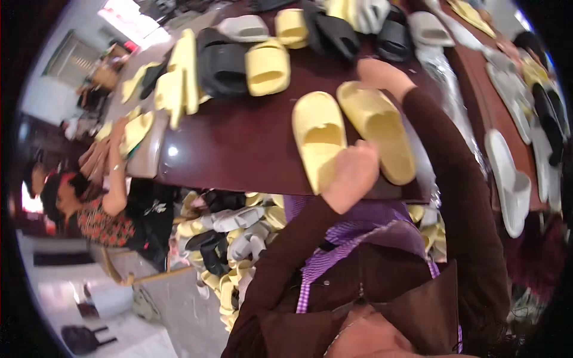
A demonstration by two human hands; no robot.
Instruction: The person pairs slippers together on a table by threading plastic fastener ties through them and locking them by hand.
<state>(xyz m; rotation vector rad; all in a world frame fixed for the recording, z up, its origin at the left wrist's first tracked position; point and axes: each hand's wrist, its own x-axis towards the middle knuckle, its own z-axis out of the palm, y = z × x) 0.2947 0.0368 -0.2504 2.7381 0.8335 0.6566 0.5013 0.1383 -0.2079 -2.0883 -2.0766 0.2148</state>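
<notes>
Across the far side of the dark red table (233, 149), black slides (224, 68) and yellow slides (267, 68) are crowding together, clear plastic (447, 89) is running along the right, a mixed slipper heap (239, 219) is lying below, and a co-worker (107, 224) is working at left. Near the table's front edge, a pale-yellow left slipper (316, 113) and matching right slipper (391, 143) are sitting side by side, smooth, round-ended, broad-strapped. Left hand (353, 178) is gripping the former's near end, fingers curled in; right hand (382, 77) is touching the latter's far end, fingers partly hidden, grip unclear.
</notes>
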